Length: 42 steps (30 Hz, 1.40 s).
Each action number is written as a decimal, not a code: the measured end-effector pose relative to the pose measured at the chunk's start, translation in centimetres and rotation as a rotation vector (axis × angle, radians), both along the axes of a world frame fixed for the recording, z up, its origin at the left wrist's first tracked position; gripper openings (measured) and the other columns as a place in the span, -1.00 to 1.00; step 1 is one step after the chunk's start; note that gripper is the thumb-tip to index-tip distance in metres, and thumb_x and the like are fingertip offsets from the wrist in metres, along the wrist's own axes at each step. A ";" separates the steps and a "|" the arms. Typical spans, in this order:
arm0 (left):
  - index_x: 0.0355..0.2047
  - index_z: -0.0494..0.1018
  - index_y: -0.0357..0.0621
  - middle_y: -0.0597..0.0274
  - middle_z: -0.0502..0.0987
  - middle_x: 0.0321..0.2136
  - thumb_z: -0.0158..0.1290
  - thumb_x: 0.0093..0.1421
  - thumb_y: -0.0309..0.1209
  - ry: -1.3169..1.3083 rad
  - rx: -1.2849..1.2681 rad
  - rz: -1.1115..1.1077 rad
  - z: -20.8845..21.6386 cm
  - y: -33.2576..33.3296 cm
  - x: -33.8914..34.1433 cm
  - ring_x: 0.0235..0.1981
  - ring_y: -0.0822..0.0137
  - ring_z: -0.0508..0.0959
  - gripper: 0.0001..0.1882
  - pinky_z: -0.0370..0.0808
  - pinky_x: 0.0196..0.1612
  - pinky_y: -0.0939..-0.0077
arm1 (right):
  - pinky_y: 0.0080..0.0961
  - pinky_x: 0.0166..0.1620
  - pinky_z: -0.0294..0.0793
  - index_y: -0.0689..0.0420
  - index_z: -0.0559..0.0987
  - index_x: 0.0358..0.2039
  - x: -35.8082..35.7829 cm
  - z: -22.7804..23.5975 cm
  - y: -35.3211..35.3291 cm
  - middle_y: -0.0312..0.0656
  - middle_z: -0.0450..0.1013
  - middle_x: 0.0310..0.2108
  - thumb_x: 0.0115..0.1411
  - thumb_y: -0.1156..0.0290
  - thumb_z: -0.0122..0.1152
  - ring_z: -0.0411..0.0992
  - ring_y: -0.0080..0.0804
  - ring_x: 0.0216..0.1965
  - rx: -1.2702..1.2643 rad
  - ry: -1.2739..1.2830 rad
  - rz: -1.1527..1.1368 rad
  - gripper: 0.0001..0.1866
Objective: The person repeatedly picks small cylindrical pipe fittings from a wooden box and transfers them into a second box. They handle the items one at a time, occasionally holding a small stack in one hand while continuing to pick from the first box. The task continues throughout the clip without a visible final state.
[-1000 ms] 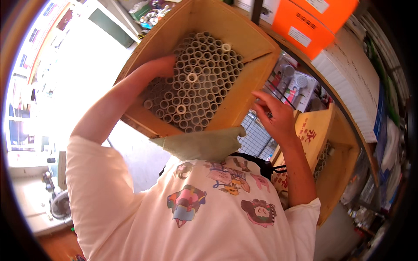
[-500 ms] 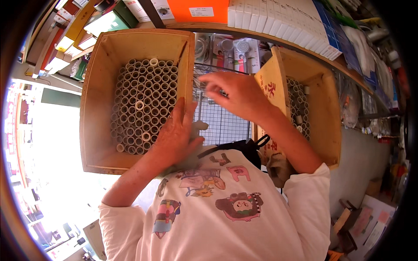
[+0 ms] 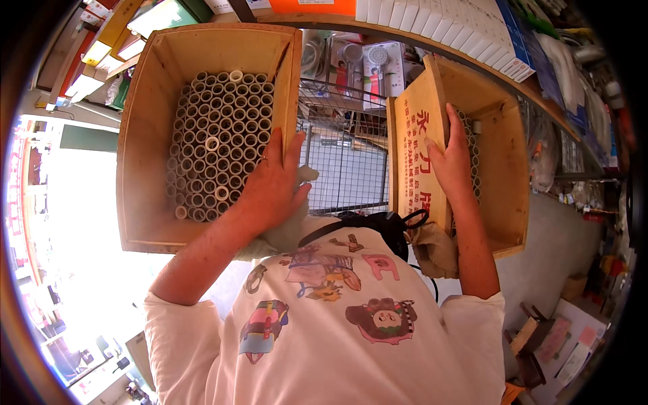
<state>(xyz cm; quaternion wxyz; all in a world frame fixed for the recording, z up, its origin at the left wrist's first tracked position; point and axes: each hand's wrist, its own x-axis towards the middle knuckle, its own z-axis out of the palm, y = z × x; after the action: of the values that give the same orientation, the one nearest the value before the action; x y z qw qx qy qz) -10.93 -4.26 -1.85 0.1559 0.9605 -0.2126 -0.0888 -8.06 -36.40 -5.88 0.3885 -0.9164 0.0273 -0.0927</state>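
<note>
Two open wooden boxes stand side by side. The left wooden box [image 3: 145,135] holds several upright grey tubes [image 3: 219,145] packed tightly. My left hand [image 3: 273,182] grips its right wall, fingers over the edge. The right wooden box [image 3: 509,155] has red characters on its left wall and holds more tubes [image 3: 471,158], mostly hidden. My right hand [image 3: 452,158] grips that left wall from the inside. A grey-green cloth [image 3: 290,229] lies under my left hand, and a tan cloth [image 3: 435,250] under my right forearm.
A wire-mesh rack [image 3: 344,162] sits between the boxes. Packaged shower heads [image 3: 361,64] hang behind it. White and orange cartons [image 3: 432,20] line a shelf above. Cardboard pieces [image 3: 560,337] lie on the floor at lower right. Bright daylight washes out the left side.
The view has swung so both boxes sit level. My left hand moved onto the left box's right wall, and my right hand dropped from mid-air to grip the right box's left wall.
</note>
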 end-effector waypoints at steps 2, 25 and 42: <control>0.26 -0.12 -0.24 -0.52 -0.08 0.17 0.12 0.06 -0.33 0.002 -0.025 0.006 -0.2 -0.1 0.0 0.13 -0.37 0.19 -0.13 0.37 0.07 0.10 | -0.31 0.23 0.15 0.12 0.08 0.26 0.0 -0.2 -0.2 0.05 0.12 0.21 0.08 0.55 0.11 0.14 -0.05 0.22 0.012 0.019 -0.011 -0.27; 0.29 -0.14 -0.07 -0.46 -0.10 0.19 0.09 0.08 -0.38 0.060 -0.063 0.075 -0.6 -0.7 0.5 0.11 -0.36 0.22 -0.15 0.37 0.07 0.15 | -0.37 0.13 0.28 0.08 0.21 0.22 0.1 -0.9 -0.7 -0.01 0.25 0.15 0.09 0.55 0.06 0.29 -0.15 0.13 0.227 -0.030 -0.034 -0.37; 0.28 -0.12 -0.10 -0.48 -0.09 0.18 0.10 0.08 -0.34 0.060 -0.106 0.059 -1.0 0.1 0.4 0.12 -0.37 0.20 -0.16 0.30 0.13 0.14 | -0.45 0.10 0.30 0.15 0.14 0.24 0.2 -2.5 -1.1 0.02 0.30 0.11 0.11 0.54 0.08 0.32 -0.26 0.10 0.298 -0.070 -0.044 -0.34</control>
<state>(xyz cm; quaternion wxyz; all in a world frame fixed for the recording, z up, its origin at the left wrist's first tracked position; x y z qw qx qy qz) -10.51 -4.19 -2.82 0.2154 0.9537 -0.1837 -0.1016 -7.88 -37.46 -8.37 0.5190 -0.8439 0.0472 -0.1278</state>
